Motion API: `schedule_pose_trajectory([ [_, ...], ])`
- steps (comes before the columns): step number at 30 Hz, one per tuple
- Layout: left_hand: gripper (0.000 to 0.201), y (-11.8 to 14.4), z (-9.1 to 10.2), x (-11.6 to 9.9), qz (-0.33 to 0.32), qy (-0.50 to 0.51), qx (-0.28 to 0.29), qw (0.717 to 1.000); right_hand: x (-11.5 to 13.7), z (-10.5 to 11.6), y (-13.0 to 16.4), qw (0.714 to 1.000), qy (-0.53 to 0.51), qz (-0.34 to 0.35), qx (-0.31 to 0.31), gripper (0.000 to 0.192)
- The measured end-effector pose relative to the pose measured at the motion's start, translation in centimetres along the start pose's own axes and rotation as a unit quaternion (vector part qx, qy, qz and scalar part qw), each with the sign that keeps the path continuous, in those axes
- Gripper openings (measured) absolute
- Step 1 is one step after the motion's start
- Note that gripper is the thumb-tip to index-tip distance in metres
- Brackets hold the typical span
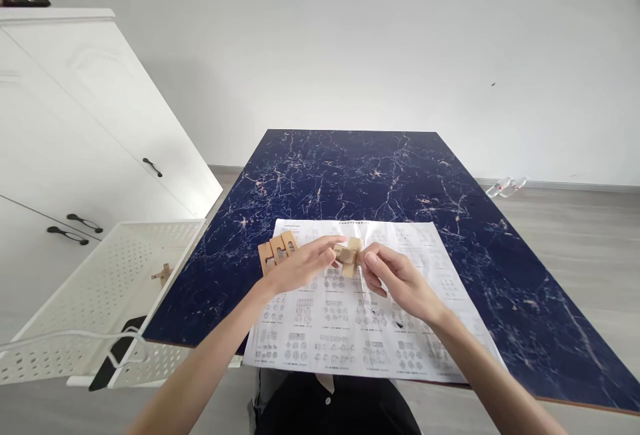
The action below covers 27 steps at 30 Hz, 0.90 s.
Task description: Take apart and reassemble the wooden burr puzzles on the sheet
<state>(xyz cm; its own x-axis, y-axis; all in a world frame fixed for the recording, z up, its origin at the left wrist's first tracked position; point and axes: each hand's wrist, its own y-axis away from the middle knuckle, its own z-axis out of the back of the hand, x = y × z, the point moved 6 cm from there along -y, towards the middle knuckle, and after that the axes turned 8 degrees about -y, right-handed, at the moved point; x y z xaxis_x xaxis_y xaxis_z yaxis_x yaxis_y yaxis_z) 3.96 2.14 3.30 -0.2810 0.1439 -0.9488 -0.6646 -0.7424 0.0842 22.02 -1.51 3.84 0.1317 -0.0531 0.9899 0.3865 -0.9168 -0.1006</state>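
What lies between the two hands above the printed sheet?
In the head view, a small cluster of wooden puzzle pieces sits between the left hand and right hand, pinched by both.

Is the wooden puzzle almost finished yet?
Not yet. A few pieces are joined into a small cluster, held between the left hand and right hand. Three loose pieces wait on the instruction sheet, and another piece lies in the white basket.
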Motion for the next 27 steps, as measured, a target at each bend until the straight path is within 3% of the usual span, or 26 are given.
schedule_pose_trajectory([
  [3,0.058,-2.0,0.1,0.2,-0.010,0.077,0.017,0.997,0.2,-0.3,-1.7,0.998,0.041,0.021,0.031,0.040],
  [7,0.056,-2.9,0.6,1.4,-0.002,0.109,-0.010,0.994,0.2,0.7,-3.1,0.985,0.144,0.082,-0.042,0.033],
  [11,0.055,-2.9,0.5,2.1,0.000,0.133,-0.019,0.991,-0.2,1.3,-3.4,0.948,0.270,0.144,-0.092,0.026],
  [19,0.050,-2.7,0.4,2.1,0.016,0.152,-0.045,0.987,-0.8,0.9,-2.9,0.926,0.300,0.179,-0.144,0.019],
  [22,0.049,-2.7,0.2,2.3,0.022,0.176,-0.049,0.983,-0.3,0.8,-2.7,0.921,0.308,0.196,-0.136,0.014],
  [27,0.058,-2.8,-0.6,2.6,0.028,0.240,0.002,0.970,0.3,0.7,-2.8,0.904,0.342,0.250,-0.057,0.014],
])
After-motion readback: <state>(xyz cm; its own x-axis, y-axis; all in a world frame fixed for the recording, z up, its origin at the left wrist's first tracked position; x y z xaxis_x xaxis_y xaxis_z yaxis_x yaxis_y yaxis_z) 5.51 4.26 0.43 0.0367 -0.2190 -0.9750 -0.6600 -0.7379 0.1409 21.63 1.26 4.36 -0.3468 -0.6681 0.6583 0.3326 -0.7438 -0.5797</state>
